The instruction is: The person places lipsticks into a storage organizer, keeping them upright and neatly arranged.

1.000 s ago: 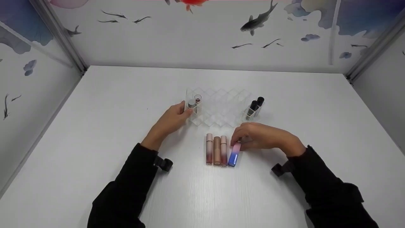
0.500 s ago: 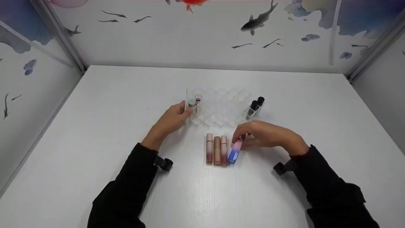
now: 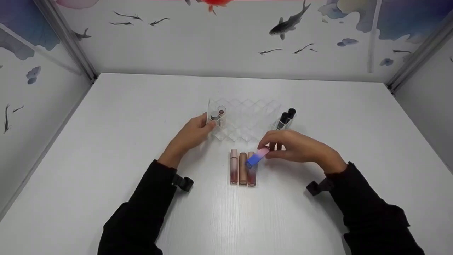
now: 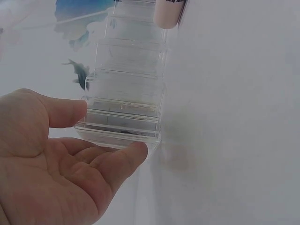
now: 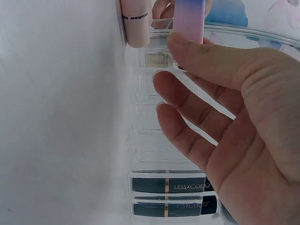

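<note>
Between thumb and fingers, my right hand (image 3: 297, 147) pinches the pink end of a pink-and-blue tube (image 3: 257, 157), likely lip makeup, tilted above the row of lip gloss tubes. My left hand (image 3: 193, 132) grips the left end of a clear acrylic organizer (image 3: 247, 122), thumb at its front, as the left wrist view also shows. Below the organizer lie a lip gloss tube (image 3: 234, 166), a brown tube (image 3: 242, 168) and another lip gloss tube (image 3: 251, 177), partly covered by the held tube. In the right wrist view, the pink end (image 5: 188, 26) sits at the thumb tip.
Two black tubes (image 3: 285, 118) marked LESSXCOCO stand in the organizer's right end. A silver-capped tube (image 3: 214, 116) and a clear-capped one (image 3: 221, 110) stand at its left end. White panels (image 3: 226, 46) with painted fish border the white table (image 3: 141, 102).
My right hand has lifted the pink-and-blue tube off the table. Its blue end has swung left and up, over the rightmost lip gloss. The left hand and organizer stay put.
</note>
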A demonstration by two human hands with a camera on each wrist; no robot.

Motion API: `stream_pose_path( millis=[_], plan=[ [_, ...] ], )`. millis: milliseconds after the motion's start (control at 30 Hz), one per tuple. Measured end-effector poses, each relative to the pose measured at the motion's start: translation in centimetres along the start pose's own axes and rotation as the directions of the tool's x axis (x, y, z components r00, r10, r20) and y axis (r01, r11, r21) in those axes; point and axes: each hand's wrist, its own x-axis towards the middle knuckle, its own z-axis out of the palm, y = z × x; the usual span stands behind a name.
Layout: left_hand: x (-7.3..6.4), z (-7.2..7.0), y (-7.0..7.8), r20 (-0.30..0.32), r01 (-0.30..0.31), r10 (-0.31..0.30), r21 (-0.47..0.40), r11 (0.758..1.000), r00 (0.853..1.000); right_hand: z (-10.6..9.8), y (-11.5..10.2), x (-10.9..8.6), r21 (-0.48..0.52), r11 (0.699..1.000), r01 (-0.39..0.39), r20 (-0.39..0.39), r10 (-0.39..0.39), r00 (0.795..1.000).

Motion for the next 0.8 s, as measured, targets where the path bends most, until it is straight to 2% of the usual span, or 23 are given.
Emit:
stream_pose_path(
  millis=[200,433,667,800],
  plan=[
    [0.01,-0.03,0.0,0.004,0.011,-0.011,-0.005,1.0,1.0,0.0,0.13,0.02,-0.02,0.999,0.037,-0.095,-0.038,0.995],
    [-0.06,0.03,0.08,0.001,0.021,-0.021,0.004,1.0,1.0,-0.02,-0.11,0.04,-0.007,1.0,0.005,-0.216,-0.006,0.976],
    [0.04,0.0,0.18,0.006,0.039,-0.039,0.028,0.999,0.999,0.02,0.21,0.18,-0.027,0.999,0.031,-0.356,-0.039,0.934],
    [0.03,-0.01,0.24,0.007,0.039,-0.04,0.047,0.998,0.999,0.14,0.56,0.24,-0.024,0.999,0.023,-0.415,-0.03,0.909]
  ],
)
